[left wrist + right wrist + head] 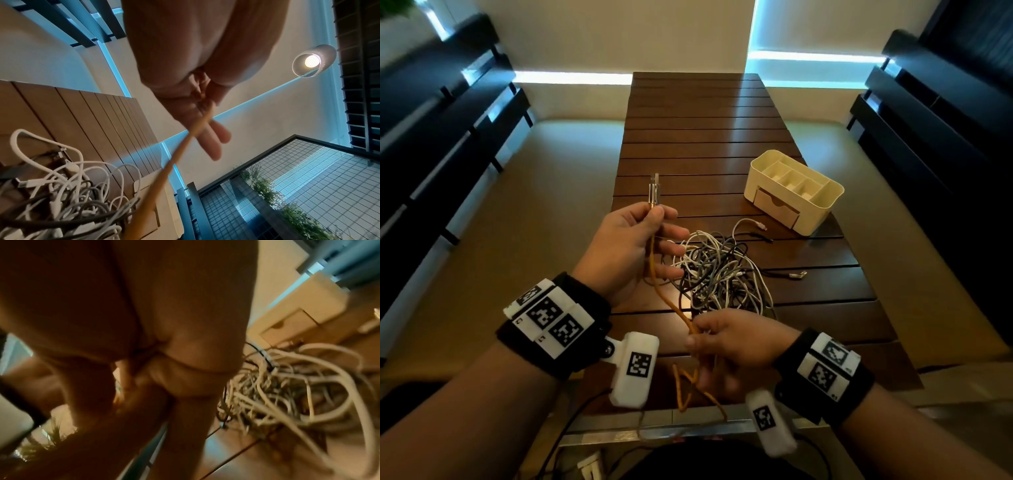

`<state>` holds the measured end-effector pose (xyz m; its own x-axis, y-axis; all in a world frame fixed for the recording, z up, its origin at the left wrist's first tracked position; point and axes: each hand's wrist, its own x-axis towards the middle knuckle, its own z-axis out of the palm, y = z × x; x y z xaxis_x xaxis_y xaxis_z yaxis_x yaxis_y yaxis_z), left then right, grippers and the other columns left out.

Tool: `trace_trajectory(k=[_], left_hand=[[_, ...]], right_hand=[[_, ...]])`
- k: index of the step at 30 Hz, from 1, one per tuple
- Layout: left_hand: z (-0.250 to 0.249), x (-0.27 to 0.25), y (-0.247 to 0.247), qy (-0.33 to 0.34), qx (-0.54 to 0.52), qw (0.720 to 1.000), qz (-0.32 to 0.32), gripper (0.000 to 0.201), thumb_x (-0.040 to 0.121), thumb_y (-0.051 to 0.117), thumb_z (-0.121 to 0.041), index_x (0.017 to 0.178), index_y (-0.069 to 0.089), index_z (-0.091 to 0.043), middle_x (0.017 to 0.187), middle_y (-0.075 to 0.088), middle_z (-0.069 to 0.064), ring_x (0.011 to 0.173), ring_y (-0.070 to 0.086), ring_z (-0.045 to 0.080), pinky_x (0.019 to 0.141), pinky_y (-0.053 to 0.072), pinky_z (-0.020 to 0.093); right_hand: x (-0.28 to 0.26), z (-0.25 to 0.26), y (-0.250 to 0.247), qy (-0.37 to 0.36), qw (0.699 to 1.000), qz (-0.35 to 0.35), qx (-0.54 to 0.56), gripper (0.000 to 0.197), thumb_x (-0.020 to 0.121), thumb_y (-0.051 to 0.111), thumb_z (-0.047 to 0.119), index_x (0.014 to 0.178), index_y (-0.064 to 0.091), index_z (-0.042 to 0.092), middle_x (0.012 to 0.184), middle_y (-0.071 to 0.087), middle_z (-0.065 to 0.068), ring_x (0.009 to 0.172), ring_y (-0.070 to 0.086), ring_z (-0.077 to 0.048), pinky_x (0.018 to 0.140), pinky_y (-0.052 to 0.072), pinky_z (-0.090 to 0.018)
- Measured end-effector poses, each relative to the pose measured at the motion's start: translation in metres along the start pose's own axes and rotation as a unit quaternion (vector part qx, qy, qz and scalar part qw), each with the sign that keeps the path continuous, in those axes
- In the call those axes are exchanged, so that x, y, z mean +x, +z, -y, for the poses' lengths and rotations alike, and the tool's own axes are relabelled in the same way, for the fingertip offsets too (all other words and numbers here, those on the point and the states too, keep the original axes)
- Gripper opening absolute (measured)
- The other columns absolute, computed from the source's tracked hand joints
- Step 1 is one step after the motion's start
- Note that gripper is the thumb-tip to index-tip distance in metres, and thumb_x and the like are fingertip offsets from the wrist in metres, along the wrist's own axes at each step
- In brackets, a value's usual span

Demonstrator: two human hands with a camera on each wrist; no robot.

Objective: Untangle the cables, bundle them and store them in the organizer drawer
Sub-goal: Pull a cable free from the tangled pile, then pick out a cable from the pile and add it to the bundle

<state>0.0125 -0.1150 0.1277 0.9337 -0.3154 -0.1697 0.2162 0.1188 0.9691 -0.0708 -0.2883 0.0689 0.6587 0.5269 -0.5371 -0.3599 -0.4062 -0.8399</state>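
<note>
An orange cable (666, 301) runs between both hands above the near end of the wooden table. My left hand (635, 245) pinches it just below its clear plug (654, 190), which points up; the other fingers are spread. The same orange cable (183, 149) crosses the left wrist view under the left hand (197, 97). My right hand (726, 342) grips the cable lower down, and its loose loops hang below the fist. A tangle of white, grey and black cables (717, 270) lies on the table between the hands; this tangle (287, 386) shows blurred beside the right hand (164, 361).
A cream organizer (792, 190) with top compartments and a closed front drawer (777, 207) stands on the table (698, 120) to the right, beyond the tangle. One loose plug (798, 274) lies right of the pile. Dark benches flank both sides.
</note>
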Motion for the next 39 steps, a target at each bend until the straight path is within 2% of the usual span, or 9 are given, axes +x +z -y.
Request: trace_trajectory(k=[3, 6, 14, 23, 26, 28, 30, 35, 39], left_hand=[[-0.001, 0.002, -0.001, -0.001, 0.001, 1.000, -0.014, 0.024, 0.105, 0.043, -0.022, 0.104, 0.062, -0.008, 0.083, 0.071, 0.009, 0.060, 0.066, 0.013, 0.046, 0.058, 0.033], [-0.003, 0.005, -0.001, 0.001, 0.003, 1.000, -0.021, 0.024, 0.105, 0.042, -0.022, 0.103, 0.062, -0.009, 0.083, 0.072, 0.008, 0.060, 0.066, 0.012, 0.044, 0.057, 0.031], [0.004, 0.003, 0.005, -0.004, -0.013, 1.000, -0.011, 0.024, 0.105, 0.041, -0.019, 0.104, 0.061, -0.005, 0.079, 0.071, 0.009, 0.059, 0.063, 0.015, 0.060, 0.061, 0.038], [0.028, -0.010, 0.018, -0.040, -0.044, 0.998, 0.004, 0.027, 0.106, 0.038, -0.017, 0.108, 0.062, -0.004, 0.069, 0.061, 0.003, 0.055, 0.056, 0.011, 0.058, 0.055, 0.029], [0.036, -0.014, 0.018, -0.052, -0.068, 0.996, -0.003, 0.027, 0.106, 0.038, -0.017, 0.108, 0.062, -0.004, 0.070, 0.061, 0.004, 0.056, 0.055, 0.011, 0.059, 0.055, 0.030], [0.040, -0.017, 0.019, -0.058, -0.079, 0.995, -0.007, 0.027, 0.106, 0.038, -0.016, 0.107, 0.061, -0.003, 0.070, 0.061, 0.005, 0.057, 0.055, 0.012, 0.059, 0.056, 0.030], [0.040, -0.019, 0.019, -0.057, -0.087, 0.995, -0.007, 0.026, 0.106, 0.038, -0.016, 0.106, 0.061, -0.003, 0.069, 0.061, 0.005, 0.056, 0.055, 0.012, 0.059, 0.056, 0.030], [0.038, -0.016, 0.014, -0.050, -0.082, 0.995, -0.005, 0.028, 0.106, 0.038, -0.017, 0.109, 0.061, -0.002, 0.072, 0.063, 0.006, 0.059, 0.057, 0.013, 0.062, 0.056, 0.032], [0.038, -0.014, 0.006, -0.049, -0.081, 0.995, -0.010, 0.028, 0.106, 0.039, -0.017, 0.109, 0.062, -0.003, 0.073, 0.064, 0.006, 0.061, 0.058, 0.014, 0.067, 0.057, 0.035]], right_hand=[[-0.003, -0.001, 0.000, -0.022, 0.996, 0.042, 0.079, 0.021, 0.103, 0.047, 0.031, 0.089, 0.049, 0.016, 0.058, 0.059, -0.009, 0.033, 0.046, -0.012, 0.038, 0.044, -0.021], [0.001, -0.001, -0.002, -0.017, 0.998, 0.025, 0.050, 0.020, 0.099, 0.054, 0.035, 0.089, 0.053, 0.018, 0.068, 0.065, -0.006, 0.050, 0.059, -0.019, 0.046, 0.047, -0.022], [0.007, -0.013, -0.023, -0.072, 0.979, -0.188, -0.013, 0.022, 0.090, 0.068, 0.036, 0.111, 0.064, 0.028, 0.102, 0.067, 0.006, 0.078, 0.064, -0.006, 0.070, 0.053, -0.025], [0.031, -0.038, -0.057, -0.062, 0.890, -0.451, -0.018, 0.004, 0.092, 0.066, 0.031, 0.095, 0.065, 0.028, 0.095, 0.066, 0.006, 0.088, 0.064, -0.012, 0.082, 0.056, -0.040], [0.050, -0.059, -0.063, -0.019, 0.887, -0.449, -0.106, 0.034, 0.089, 0.069, 0.034, 0.121, 0.060, 0.028, 0.122, 0.058, 0.005, 0.115, 0.057, -0.015, 0.096, 0.051, -0.041], [0.061, -0.070, -0.060, 0.012, 0.895, -0.397, -0.202, 0.068, 0.086, 0.070, 0.042, 0.146, 0.039, 0.035, 0.145, 0.041, 0.004, 0.129, 0.046, -0.018, 0.105, 0.045, -0.042], [0.068, -0.075, -0.057, 0.049, 0.888, -0.366, -0.274, 0.077, 0.086, 0.066, 0.049, 0.150, 0.025, 0.042, 0.151, 0.031, 0.001, 0.133, 0.043, -0.024, 0.105, 0.044, -0.044], [0.062, -0.064, -0.073, 0.009, 0.856, -0.387, -0.343, 0.019, 0.091, 0.058, 0.027, 0.110, 0.062, 0.027, 0.110, 0.056, 0.005, 0.104, 0.057, -0.020, 0.085, 0.052, -0.040], [0.037, -0.045, -0.099, -0.088, 0.839, -0.511, -0.163, 0.013, 0.091, 0.061, 0.014, 0.092, 0.066, 0.025, 0.094, 0.060, 0.008, 0.088, 0.059, -0.012, 0.079, 0.056, -0.037]])
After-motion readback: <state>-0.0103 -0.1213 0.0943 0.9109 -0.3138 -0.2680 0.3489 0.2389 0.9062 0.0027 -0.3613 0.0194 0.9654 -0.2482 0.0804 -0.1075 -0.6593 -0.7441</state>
